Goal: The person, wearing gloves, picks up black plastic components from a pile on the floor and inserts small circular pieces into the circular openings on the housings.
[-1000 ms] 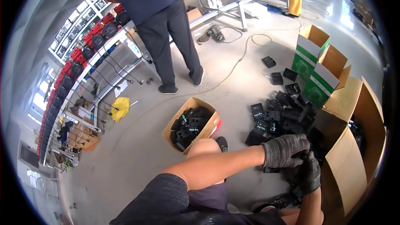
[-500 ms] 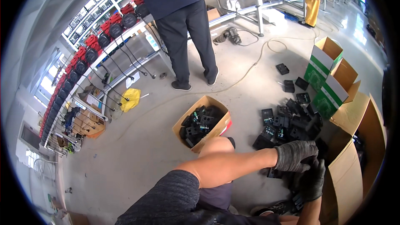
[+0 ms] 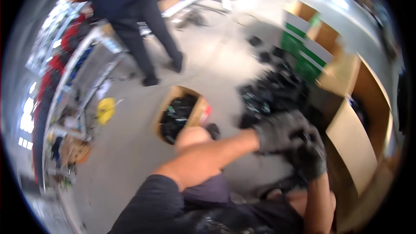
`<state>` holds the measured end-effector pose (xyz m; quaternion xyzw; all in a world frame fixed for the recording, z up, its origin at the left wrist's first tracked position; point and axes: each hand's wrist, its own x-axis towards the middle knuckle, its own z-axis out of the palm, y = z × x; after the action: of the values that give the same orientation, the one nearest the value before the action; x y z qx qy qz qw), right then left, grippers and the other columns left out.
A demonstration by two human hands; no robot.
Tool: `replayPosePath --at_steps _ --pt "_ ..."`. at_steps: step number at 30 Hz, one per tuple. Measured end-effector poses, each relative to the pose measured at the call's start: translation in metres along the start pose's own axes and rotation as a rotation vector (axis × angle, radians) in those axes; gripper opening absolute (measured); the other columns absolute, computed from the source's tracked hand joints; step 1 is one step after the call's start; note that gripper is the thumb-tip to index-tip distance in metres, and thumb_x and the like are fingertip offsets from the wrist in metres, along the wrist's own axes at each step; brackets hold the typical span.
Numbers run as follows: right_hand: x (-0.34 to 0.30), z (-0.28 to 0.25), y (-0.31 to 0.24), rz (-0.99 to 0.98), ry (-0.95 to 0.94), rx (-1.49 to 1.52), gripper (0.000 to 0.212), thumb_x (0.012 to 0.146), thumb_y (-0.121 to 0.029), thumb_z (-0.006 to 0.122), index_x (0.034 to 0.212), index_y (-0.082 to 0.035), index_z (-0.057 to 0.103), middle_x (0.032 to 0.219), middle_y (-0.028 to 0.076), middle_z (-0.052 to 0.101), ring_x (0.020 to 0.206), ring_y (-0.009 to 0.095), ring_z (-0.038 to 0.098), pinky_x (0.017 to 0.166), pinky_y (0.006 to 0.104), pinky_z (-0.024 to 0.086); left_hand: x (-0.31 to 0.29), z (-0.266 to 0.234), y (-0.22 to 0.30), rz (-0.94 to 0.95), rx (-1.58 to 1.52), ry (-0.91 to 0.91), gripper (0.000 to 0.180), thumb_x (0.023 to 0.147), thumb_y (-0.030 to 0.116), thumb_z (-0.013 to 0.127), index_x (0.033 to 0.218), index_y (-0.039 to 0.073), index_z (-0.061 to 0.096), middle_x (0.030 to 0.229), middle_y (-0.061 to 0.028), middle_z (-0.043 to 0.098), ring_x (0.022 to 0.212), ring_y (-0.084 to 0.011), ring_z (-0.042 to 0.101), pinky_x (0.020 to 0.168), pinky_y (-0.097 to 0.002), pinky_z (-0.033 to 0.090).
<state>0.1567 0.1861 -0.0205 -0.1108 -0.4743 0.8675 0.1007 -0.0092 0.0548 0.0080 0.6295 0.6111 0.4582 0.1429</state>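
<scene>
Small black part, mostly hidden & blurred, sits between the two gloved hands, low right of view, just in front of the pile of black parts (image 3: 273, 91) on the floor. Left hand (image 3: 277, 132) reaches across from the left, fingers curled over it; right hand (image 3: 308, 156) closes in from below-right, touching the left. Can't tell how tight either grip is, nor the part's long axis. Open cardboard box (image 3: 178, 117) w/ black parts lies left of the hands, big carton (image 3: 351, 143) right. Another person (image 3: 130, 21) stands further back.

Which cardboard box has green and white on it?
The far box beyond the black pile. The small one and the big one at right are plain brown.
</scene>
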Motion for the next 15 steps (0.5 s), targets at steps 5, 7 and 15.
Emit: replayPosePath --at_steps 5,7,15 --pt "0.015 0.002 -0.006 0.321 -0.038 0.186 0.034 0.098 -0.032 0.063 0.12 -0.009 0.052 0.094 0.011 0.067 0.07 0.021 0.068 0.058 0.0307 0.053 -0.01 -0.016 -0.003 -0.126 0.058 -0.047 0.038 0.087 0.033 0.071 0.11 0.005 0.06 0.105 -0.0149 0.058 0.099 -0.0362 0.06 0.088 -0.0446 0.051" --pt "0.013 -0.001 -0.009 0.213 -0.019 0.006 0.034 0.098 -0.034 0.063 0.118 -0.009 0.052 0.091 0.009 0.065 0.068 0.021 0.067 0.06 0.0293 0.053 -0.003 -0.008 -0.01 0.005 0.155 -0.026 0.039 0.084 0.028 0.076 0.112 0.006 0.061 0.1 -0.0139 0.061 0.098 -0.0345 0.062 0.086 -0.0437 0.051" --pt "0.012 -0.005 0.004 0.256 -0.007 0.026 0.047 0.097 -0.042 0.066 0.128 -0.011 0.05 0.11 0.007 0.059 0.081 0.017 0.065 0.063 0.0282 0.053 -0.008 -0.002 -0.007 -0.074 -0.017 -0.041 0.035 0.08 0.011 0.081 0.108 0.004 0.061 0.096 -0.0076 0.061 0.082 -0.0192 0.067 0.073 -0.0313 0.055"
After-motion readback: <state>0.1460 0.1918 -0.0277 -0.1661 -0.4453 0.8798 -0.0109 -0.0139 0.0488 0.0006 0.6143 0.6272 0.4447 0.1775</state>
